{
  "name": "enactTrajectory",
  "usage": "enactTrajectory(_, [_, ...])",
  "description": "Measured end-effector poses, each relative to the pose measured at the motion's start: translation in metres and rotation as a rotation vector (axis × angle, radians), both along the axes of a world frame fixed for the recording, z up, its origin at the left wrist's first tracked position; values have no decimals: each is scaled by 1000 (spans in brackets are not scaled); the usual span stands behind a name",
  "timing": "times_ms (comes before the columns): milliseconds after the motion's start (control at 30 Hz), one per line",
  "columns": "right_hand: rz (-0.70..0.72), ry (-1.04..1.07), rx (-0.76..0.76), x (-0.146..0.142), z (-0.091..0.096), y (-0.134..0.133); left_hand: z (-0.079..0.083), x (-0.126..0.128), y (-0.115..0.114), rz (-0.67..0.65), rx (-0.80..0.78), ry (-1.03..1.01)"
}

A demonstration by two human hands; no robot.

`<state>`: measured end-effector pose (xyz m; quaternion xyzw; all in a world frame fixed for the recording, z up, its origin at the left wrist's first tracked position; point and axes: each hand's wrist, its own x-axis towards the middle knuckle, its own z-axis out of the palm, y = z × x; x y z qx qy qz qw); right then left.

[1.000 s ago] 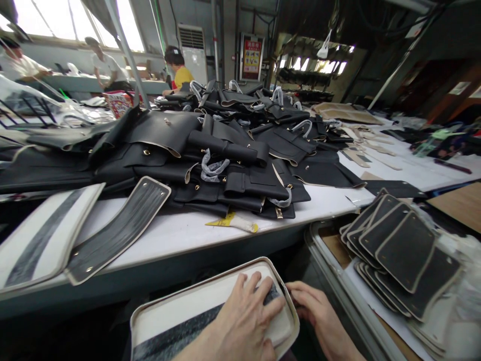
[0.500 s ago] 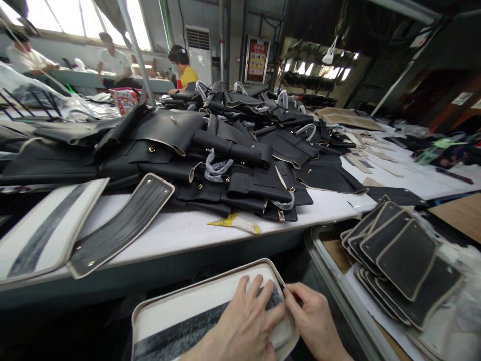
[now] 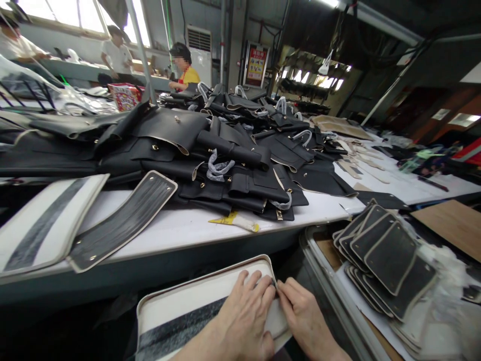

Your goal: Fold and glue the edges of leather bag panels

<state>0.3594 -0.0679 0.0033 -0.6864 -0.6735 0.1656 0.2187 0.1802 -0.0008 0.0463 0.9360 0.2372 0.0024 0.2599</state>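
A cream bag panel (image 3: 195,296) with a raised rim and a dark grey band along it lies slanted below the table's front edge. My left hand (image 3: 244,313) rests on its right part, fingers bent and pressed onto the inner face near the rim. At the panel's right edge, my right hand (image 3: 304,311) pinches the rim between thumb and forefinger. Both hands nearly meet there. Whether the right fingers hold something small besides the rim is hidden. The panel's lower end runs out of view.
Black leather bag pieces (image 3: 225,145) are heaped on the white table (image 3: 188,230). A similar cream panel (image 3: 48,220) and a curved dark strip (image 3: 124,220) overhang its front edge. At right, dark flaps (image 3: 387,255) are stacked beside a metal rail (image 3: 330,281). Several people sit farther back.
My right hand has shifted slightly left along the panel's edge. My left hand's fingers have drawn closer together near the rim. The view has turned a little right.
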Motion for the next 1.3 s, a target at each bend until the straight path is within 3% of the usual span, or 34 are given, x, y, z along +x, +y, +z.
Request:
enactTrajectory(167, [114,-288,95,-8,-6,-5,-5,-3,4,67,6,-136])
enactTrajectory(333, [231,-431,93,-13,4,-5,2,1,10,25,66,-125])
enactTrajectory(433, [176,-280,59,-10,13,-4,4,2,10,26,88,-126])
enactTrajectory(633, [-177,528,-224,14,14,12,3,5,1,39,138,-98])
enactTrajectory(767, [-199,711,-375,25,5,29,3,5,-4,58,98,-116])
enactTrajectory(967, [-124,801,-564,28,6,40,0,-2,6,71,-83,-200])
enactTrajectory(1067, [-88,756,-587,30,6,43,8,-13,13,225,-195,-280])
enactTrajectory(1200, [-64,699,-626,34,1,47,25,-46,9,455,-26,-249])
enactTrajectory(1300, [-33,677,-680,41,-4,49,19,-78,-4,507,107,-135])
